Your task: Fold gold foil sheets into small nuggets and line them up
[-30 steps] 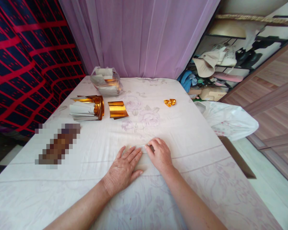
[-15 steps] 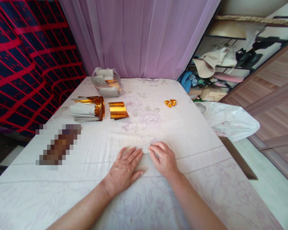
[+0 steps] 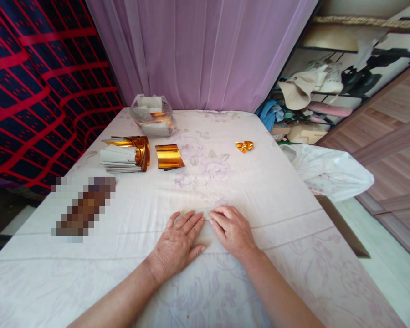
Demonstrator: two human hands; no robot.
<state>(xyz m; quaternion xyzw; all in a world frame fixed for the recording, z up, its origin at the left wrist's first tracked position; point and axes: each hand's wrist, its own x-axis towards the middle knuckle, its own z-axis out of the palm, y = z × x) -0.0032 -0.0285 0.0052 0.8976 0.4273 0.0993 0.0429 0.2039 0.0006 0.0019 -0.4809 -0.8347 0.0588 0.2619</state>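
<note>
Both hands lie flat and open, left hand [image 3: 176, 243] and right hand [image 3: 233, 230], pressing a pale paper [image 3: 205, 228]. Pushing unevenly could crease it crooked.

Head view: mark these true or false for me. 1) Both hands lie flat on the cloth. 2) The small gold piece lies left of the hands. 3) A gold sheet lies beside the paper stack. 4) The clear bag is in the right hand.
1) True: left hand and right hand press flat on the cloth.
2) False: the small gold piece lies far right.
3) True: the gold sheet lies right of the paper stack.
4) False: the clear bag sits by the curtain.
</note>
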